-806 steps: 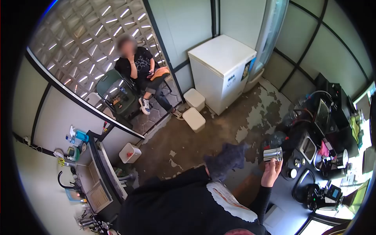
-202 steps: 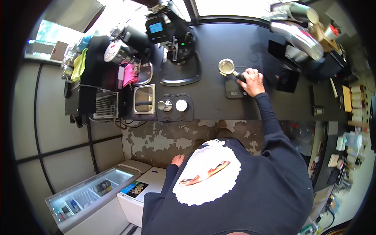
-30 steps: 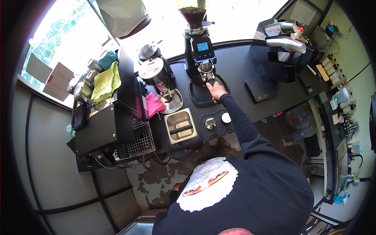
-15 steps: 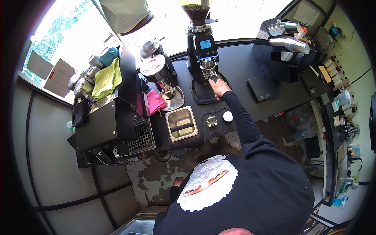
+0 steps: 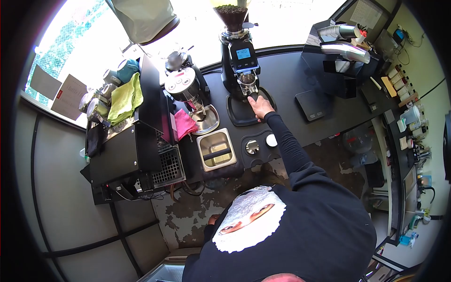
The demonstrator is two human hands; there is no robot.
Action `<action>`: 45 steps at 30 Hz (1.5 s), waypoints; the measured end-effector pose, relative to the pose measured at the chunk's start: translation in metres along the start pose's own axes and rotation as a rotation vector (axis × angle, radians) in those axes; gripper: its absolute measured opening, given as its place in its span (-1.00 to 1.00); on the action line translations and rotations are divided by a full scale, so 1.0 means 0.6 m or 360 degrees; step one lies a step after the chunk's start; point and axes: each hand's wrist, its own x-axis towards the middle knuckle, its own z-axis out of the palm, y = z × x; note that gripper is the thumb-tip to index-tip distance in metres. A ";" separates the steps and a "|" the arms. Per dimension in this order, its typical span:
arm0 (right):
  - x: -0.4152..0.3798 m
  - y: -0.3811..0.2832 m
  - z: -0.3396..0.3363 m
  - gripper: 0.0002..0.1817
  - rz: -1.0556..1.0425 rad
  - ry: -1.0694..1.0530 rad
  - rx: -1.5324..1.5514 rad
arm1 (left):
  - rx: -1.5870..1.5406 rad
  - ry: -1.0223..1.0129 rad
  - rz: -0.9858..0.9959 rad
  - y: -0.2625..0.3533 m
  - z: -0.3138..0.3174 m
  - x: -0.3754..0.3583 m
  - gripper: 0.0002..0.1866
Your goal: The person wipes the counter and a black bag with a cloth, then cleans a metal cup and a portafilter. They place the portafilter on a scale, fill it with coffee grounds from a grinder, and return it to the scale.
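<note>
My right hand is closed around the dark handle of a portafilter. Its metal head sits under the spout of a black coffee grinder, whose screen is lit blue. Dark beans fill the grinder's hopper. Beneath the portafilter lies the grinder's black tray. Low beside my body, my left hand shows only in part, and its fingers cannot be made out. A metal tamper and a white round piece stand on a black mat nearer to me.
A steel knock box with a dark bar stands left of the mat. Beyond it are a pink cloth, a second machine and an espresso machine with a green cloth. A scale and a cup holder are rightward.
The view has shifted slightly. My right hand sits a little lower, toward me, and still grips the portafilter under the grinder. My left hand shows less than before.
</note>
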 end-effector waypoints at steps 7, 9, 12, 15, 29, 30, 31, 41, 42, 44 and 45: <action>0.007 0.005 0.001 -0.32 0.0002 -0.0049 0.0017 | 0.0207 -0.0106 0.0063 0.054 -0.041 -0.012 -0.59; 0.007 0.006 0.001 -0.32 -0.0003 -0.0053 0.0023 | 0.0058 -0.0022 0.0000 0.062 -0.041 -0.021 -0.60; 0.003 0.003 0.002 -0.30 -0.0001 0.0020 -0.0007 | 0.0016 0.0009 -0.0014 0.064 -0.036 -0.035 -0.59; 0.001 0.000 -0.005 -0.31 0.0001 -0.0067 -0.0009 | -0.0062 -0.0009 -0.0057 0.067 -0.042 -0.053 -0.58; 0.009 0.006 0.000 -0.32 0.0011 -0.0067 0.0008 | -0.0072 -0.0163 -0.0039 0.029 -0.026 -0.032 -0.52; 0.008 0.005 0.000 -0.32 0.0018 -0.0058 0.0005 | -0.0085 -0.0149 -0.0030 0.027 -0.023 -0.030 -0.52; 0.008 0.003 -0.001 -0.32 0.0019 -0.0059 0.0006 | -0.0099 -0.0134 -0.0021 0.023 -0.021 -0.027 -0.52; 0.011 0.005 0.002 -0.32 0.0024 -0.0061 -0.0010 | -0.0008 -0.0150 -0.0015 0.026 -0.032 -0.028 -0.53; 0.012 0.006 0.002 -0.32 0.0029 -0.0068 -0.0004 | 0.0010 -0.0169 -0.0051 0.021 -0.030 -0.024 -0.53; 0.013 0.007 0.002 -0.32 0.0025 -0.0071 -0.0012 | 0.0025 -0.0190 -0.0090 0.011 -0.024 -0.018 -0.53; 0.013 0.007 0.002 -0.32 0.0018 -0.0071 -0.0015 | -0.0011 -0.0176 -0.0100 0.007 -0.021 -0.014 -0.52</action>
